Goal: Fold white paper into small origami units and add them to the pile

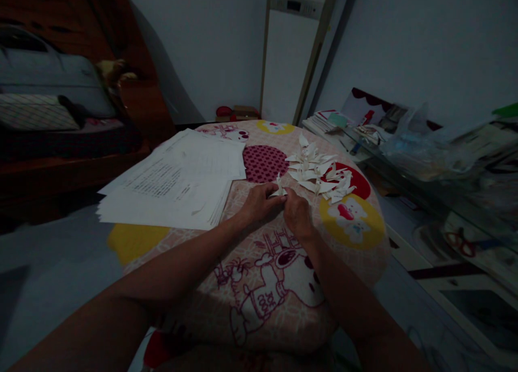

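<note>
Both my hands meet at the middle of a cushion with a cartoon-print cover (279, 285). My left hand (259, 201) and my right hand (297, 214) are closed on a small folded piece of white paper (279, 188), pinched between the fingertips of both. Just beyond them lies a pile of several folded white paper pieces (319, 172). A spread stack of printed white sheets (182, 177) lies to the left of my hands.
A glass-topped low table (445, 161) with books, plastic bags and clutter stands at the right. A dark sofa with bags (52, 102) is at the left. A white standing appliance (291, 53) is against the far wall. Red-handled scissors (459, 242) lie under the glass.
</note>
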The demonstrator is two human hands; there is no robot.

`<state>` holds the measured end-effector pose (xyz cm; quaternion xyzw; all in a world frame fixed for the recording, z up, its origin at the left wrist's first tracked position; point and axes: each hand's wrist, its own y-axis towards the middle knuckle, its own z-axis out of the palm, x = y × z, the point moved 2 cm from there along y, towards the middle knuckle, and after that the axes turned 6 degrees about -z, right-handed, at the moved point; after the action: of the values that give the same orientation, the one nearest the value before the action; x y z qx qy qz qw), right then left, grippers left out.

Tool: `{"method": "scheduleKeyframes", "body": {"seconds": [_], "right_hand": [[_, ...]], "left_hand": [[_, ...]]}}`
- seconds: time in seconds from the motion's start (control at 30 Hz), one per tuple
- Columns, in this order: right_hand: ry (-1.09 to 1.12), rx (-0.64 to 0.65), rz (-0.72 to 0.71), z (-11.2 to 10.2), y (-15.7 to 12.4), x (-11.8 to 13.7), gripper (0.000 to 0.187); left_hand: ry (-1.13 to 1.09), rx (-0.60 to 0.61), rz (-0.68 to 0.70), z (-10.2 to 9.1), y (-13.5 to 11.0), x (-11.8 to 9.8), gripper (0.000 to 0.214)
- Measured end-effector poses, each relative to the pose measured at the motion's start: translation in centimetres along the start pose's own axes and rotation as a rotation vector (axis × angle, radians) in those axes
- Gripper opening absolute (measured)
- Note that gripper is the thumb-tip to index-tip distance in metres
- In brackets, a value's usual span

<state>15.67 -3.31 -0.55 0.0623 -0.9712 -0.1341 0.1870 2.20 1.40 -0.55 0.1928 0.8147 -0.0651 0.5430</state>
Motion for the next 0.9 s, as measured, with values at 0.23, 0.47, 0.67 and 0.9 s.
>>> {"method": "scheduleKeyframes", "body": {"seconds": [0.23,0.47,0.67,0.9], "right_hand": [[-0.089,-0.038,-0.023,-0.2,-0.2,-0.3,0.035],[-0.213,0.034,-0.067,0.0,-0.2,0.3,0.034],[-0.153,0.014,-0.101,0.3,-0.3,0.8,0.034],[0.115,-0.061,0.047,-0.1,0.0,0.9,0.036]], "left_hand": [[0.054,0.109,0.147,-0.3,-0.3,-0.8,0.021],[0.198,0.002,0.136,0.0,0.0,0.4,0.025],[0.251,-0.039,0.096,-0.1,-0.1,0.6,0.026],[0.483,-0.095,0.037,1.1,-1.1,-0.7,0.018]]}}
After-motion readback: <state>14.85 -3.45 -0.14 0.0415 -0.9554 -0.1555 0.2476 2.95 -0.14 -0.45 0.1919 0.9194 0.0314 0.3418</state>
